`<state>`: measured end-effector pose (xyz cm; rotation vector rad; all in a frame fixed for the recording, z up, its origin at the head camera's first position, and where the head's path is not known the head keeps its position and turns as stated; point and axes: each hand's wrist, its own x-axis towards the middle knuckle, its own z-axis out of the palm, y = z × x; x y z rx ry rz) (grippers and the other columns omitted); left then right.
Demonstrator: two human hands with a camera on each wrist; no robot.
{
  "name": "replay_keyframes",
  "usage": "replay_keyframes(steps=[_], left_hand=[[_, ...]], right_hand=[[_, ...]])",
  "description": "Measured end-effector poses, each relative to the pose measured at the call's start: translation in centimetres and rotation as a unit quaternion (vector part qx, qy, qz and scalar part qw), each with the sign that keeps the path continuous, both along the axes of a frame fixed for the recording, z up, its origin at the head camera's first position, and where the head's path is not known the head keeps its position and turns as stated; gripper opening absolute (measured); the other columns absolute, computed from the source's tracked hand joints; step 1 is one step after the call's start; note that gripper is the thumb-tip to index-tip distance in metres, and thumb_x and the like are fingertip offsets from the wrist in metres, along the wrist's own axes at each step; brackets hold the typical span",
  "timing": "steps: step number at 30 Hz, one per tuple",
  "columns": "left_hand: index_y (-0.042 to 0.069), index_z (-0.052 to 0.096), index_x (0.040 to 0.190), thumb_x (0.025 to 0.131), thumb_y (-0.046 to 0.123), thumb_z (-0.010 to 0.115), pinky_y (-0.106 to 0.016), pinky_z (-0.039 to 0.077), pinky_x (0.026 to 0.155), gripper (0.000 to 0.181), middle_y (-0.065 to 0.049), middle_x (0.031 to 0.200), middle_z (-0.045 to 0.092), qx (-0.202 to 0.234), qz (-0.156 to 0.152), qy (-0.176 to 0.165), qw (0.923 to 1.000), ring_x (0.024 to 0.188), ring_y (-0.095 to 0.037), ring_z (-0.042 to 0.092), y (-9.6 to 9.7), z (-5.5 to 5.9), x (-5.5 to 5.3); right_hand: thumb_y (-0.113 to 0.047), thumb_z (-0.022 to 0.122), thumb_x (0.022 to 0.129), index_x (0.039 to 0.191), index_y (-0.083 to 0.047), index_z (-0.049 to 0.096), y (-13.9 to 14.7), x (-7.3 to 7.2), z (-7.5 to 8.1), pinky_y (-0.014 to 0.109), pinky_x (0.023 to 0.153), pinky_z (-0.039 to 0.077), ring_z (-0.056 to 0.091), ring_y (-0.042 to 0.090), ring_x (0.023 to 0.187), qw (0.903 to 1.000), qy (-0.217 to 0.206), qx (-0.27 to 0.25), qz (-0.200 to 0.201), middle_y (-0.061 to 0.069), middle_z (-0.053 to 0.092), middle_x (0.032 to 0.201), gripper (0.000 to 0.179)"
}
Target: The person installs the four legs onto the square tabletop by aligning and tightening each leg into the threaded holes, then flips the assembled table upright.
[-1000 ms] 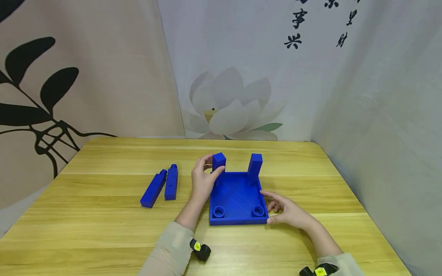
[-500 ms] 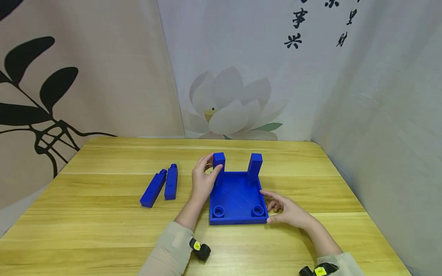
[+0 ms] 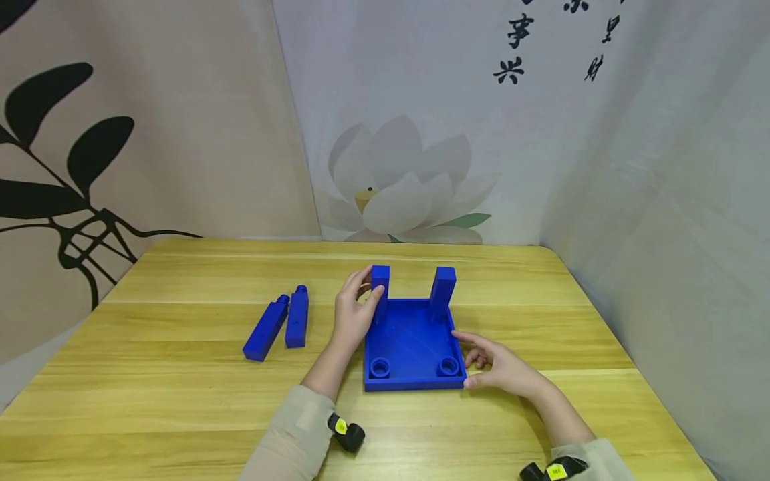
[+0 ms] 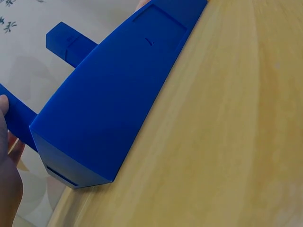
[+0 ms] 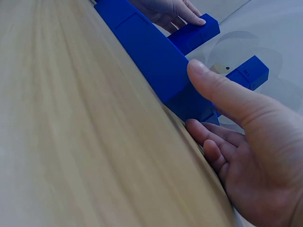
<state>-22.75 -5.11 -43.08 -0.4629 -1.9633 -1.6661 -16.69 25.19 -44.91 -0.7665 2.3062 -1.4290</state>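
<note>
A square blue base with a raised rim [image 3: 415, 385] lies on the table, sockets showing at its two near corners. At its far left corner stands a square blue leg [image 3: 381, 277]; my left hand [image 3: 353, 315] holds it between thumb and fingers. A second blue leg [image 3: 443, 288] stands upright at the far right corner, untouched. My right hand [image 3: 502, 367] rests against the base's right side, index finger farther along and thumb by the near corner. In the right wrist view, the right thumb [image 5: 208, 82] lies extended along the base, and the other fingers are loosely bent.
Two loose blue legs with round threaded-looking ends, a left one [image 3: 266, 329] and a right one [image 3: 297, 317], lie left of the left hand. The wooden table [image 3: 150, 401] ends at a printed cloth backdrop [image 3: 433, 100].
The leg in my left hand has turned slightly about its upright axis, and the left thumb has shifted a little left with it. The right hand stays against the base.
</note>
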Motion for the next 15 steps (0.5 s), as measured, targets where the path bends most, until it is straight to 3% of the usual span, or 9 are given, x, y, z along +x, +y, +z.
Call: replay_keyframes(steps=[6,15], left_hand=[[-0.001,0.055,0.13,0.089,0.009,0.069,-0.041,0.046,0.097,0.044,-0.014,0.118,0.058,-0.015,0.026,0.003,0.9996,0.111,-0.024,0.055,-0.06,0.16,0.19],[0.002,0.059,0.124,0.081,0.017,0.079,-0.036,0.046,0.091,0.05,-0.009,0.111,0.059,-0.021,0.076,0.009,0.9969,0.104,-0.022,0.055,0.49,0.43,0.42]], right_hand=[[-0.014,0.08,0.079,0.148,-0.008,0.035,-0.02,-0.04,-0.03,0.025,0.076,0.043,0.056,0.027,0.092,1.0,-0.001,0.001,-0.002,0.011,0.063,0.099,0.083],[-0.014,0.08,0.078,0.147,-0.007,0.035,0.04,-0.03,-0.07,0.025,0.076,0.043,0.055,0.026,0.092,1.0,0.001,-0.001,-0.003,0.011,0.062,0.098,0.083]])
